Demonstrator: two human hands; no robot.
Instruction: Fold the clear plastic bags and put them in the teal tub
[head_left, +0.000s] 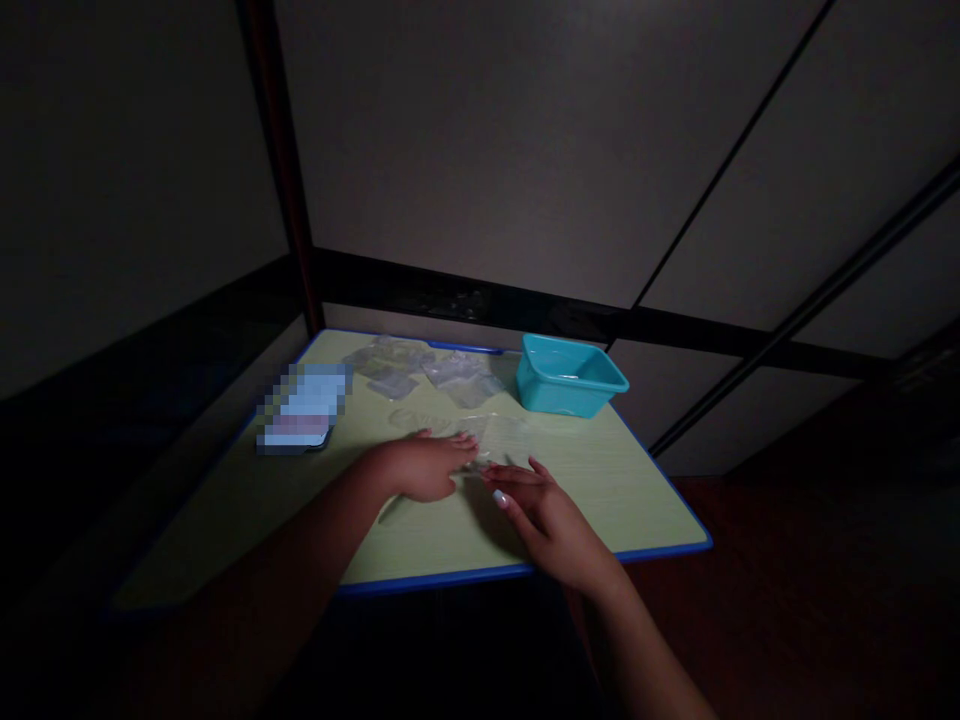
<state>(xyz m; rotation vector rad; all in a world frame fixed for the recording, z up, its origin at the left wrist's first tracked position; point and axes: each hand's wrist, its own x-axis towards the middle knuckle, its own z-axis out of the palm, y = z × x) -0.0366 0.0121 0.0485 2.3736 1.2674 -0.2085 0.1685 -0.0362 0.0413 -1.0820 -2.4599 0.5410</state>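
Observation:
A clear plastic bag (499, 430) lies flat near the middle of the pale green table (615, 490). My left hand (431, 468) rests palm down on its near left part, fingers stretched out to the right. Just to the right, my right hand (551, 515) is held over the table with its fingers extended toward the bag's near edge and its thumb apart. Whether the right fingertips touch the bag is hard to make out. Neither hand is closed on anything visible.
Several clear plastic bags (461, 375) lie at the table's back. A turquoise bin (566, 385) stands at the back right. At the left lies a phone-like device (306, 405) with a blurred-out screen. A panelled wall (480, 170) rises behind the table.

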